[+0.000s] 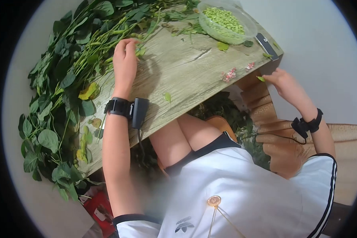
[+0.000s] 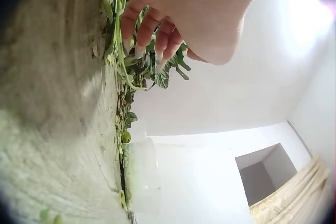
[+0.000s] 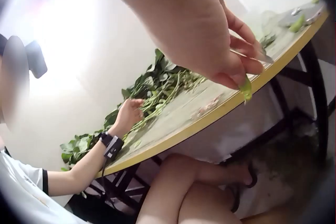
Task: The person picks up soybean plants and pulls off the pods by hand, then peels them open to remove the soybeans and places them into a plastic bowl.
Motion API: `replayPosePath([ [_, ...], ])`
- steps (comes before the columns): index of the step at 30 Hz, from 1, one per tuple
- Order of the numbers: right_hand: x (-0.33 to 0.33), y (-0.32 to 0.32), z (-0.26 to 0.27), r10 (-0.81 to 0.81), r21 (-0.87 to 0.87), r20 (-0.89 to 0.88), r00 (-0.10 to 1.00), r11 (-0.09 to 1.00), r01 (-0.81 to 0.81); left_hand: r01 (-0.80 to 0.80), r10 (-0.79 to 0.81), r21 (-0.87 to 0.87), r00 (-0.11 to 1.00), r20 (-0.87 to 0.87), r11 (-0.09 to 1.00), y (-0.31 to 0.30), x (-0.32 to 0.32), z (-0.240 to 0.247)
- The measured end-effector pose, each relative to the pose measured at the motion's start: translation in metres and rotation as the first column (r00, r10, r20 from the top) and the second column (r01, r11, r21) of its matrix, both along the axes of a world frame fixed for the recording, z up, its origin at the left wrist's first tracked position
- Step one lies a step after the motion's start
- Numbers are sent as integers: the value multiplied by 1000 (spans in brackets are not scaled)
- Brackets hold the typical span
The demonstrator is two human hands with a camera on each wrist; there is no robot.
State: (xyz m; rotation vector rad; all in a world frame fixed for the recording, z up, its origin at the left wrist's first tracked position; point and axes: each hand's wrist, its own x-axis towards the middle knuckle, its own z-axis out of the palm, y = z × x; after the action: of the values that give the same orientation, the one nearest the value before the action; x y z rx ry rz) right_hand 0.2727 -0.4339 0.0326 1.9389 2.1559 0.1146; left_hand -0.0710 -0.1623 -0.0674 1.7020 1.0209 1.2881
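Observation:
My right hand [image 1: 286, 85] is off the table's right edge and pinches a green bean pod [image 3: 245, 89] between thumb and fingertips. The pod hangs just outside the yellow table edge in the right wrist view. On the other side, my left hand [image 1: 125, 63] is over the tabletop beside a heap of leafy bean stalks [image 1: 93, 45]. Its fingers [image 2: 148, 27] are loosely bent near the stems, with no object visible in them. Shelled green beans [image 1: 225, 20] fill part of a clear plastic tub [image 1: 229, 39] at the far end.
A dark flat object with a silver end [image 1: 267, 47] lies by the tub at the wooden table's [image 1: 178, 67] corner. Small pink-and-white bits [image 1: 228, 74] lie near the edge. A loose green piece [image 1: 167, 96] is nearer me. Brown curtain-like cloth [image 1: 261, 103] hangs beyond the edge.

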Motion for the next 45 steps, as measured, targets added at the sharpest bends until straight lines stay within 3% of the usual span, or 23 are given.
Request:
replayPosePath([
  [3, 4, 20, -4, 57, 250, -243, 968, 968, 5, 22, -21, -22, 999, 38, 1000, 3, -1, -5],
  [7, -11, 62, -11, 141, 343, -235, 962, 938, -54, -2, 2, -1, 1000, 27, 1000, 1, -1, -3],
  [9, -23, 81, -10, -18, 152, -518, 855, 982, 112, -3, 4, -19, 999, 43, 1000, 0, -1, -2],
  [10, -28, 89, -10, -14, 149, -520, 854, 983, 107, -2, 2, -4, 1000, 24, 1000, 1, -1, -2],
  [12, -34, 101, -12, -179, -103, -812, 556, 981, 165, -6, 6, 2, 1000, 4, 1000, 1, -2, -3],
  [13, -34, 106, -15, -181, -109, -811, 556, 981, 161, 2, -2, 9, 1000, 0, 1000, 2, -2, -4],
  [15, -33, 115, -21, -207, -193, -884, 419, 978, 76, 9, -9, 10, 1000, -5, 1000, 2, -2, -4],
  [18, -36, 119, -28, -243, -229, -905, 349, 970, 82, 14, -15, -19, 1000, -9, 1000, 2, -3, -5],
  [22, -35, 125, -36, -278, -265, -904, 326, 961, 84, 24, -24, -42, 1000, -1, 999, 2, -1, -5],
  [24, -35, 128, -40, -138, -111, -853, 504, 990, 83, 21, -21, -50, 1000, -5, 999, 1, -1, -3],
  [25, -36, 132, -43, -141, -116, -853, 502, 990, 81, 17, -18, -54, 1000, -3, 998, 0, 0, -2],
  [27, -38, 142, -49, 102, 179, -715, 692, 983, 39, 12, -12, -60, 1000, -3, 998, -1, 0, -2],
  [28, -40, 148, -53, 102, 176, -717, 689, 984, 38, 18, -19, -64, 1000, -2, 998, -1, 0, -3],
  [30, -47, 162, -61, 312, 374, -577, 755, 922, -96, 22, -22, -69, 1000, -5, 997, 0, 0, -3],
  [31, -50, 167, -65, 314, 373, -580, 752, 923, -98, 19, -20, -76, 1000, -4, 997, 0, 0, -2],
  [33, -57, 177, -74, 527, 503, -471, 707, 819, -276, 9, -10, -86, 1000, -10, 996, -1, 0, -2],
  [36, -64, 183, -82, 637, 545, -389, 665, 741, -391, 16, -16, -109, 1000, 6, 994, -2, 0, -2],
  [42, -73, 175, -81, 454, 384, -586, 671, 885, -263, 23, -24, -109, 1000, -7, 994, -1, 1, -1],
  [45, -73, 178, -82, 522, 421, -565, 639, 848, -321, 17, -18, -115, 1000, -3, 993, -2, 1, -1],
])
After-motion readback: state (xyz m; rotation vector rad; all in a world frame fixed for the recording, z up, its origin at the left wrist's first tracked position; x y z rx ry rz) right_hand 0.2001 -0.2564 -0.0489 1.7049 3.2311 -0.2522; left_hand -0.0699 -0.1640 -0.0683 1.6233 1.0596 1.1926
